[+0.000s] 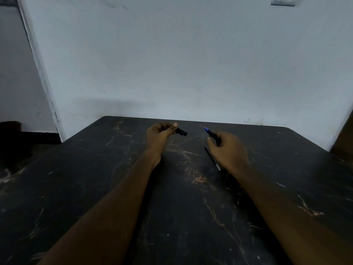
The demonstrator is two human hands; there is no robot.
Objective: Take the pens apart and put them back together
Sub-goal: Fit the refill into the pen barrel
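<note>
We're mid-disassembly: left hand [160,133] fingers pinch the black pen cap [181,131], right hand [227,150] grips the blue-tipped pen body [212,134], apart above the table [95,169]. Another pen [212,158] lies beside the right hand. Next likely: set parts down or recap, tip aligned with cap.

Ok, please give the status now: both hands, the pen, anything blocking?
Left hand shut on black cap. Right hand shut on pen body, blue tip out. Second pen on table beside right hand. Nothing blocking.
</note>
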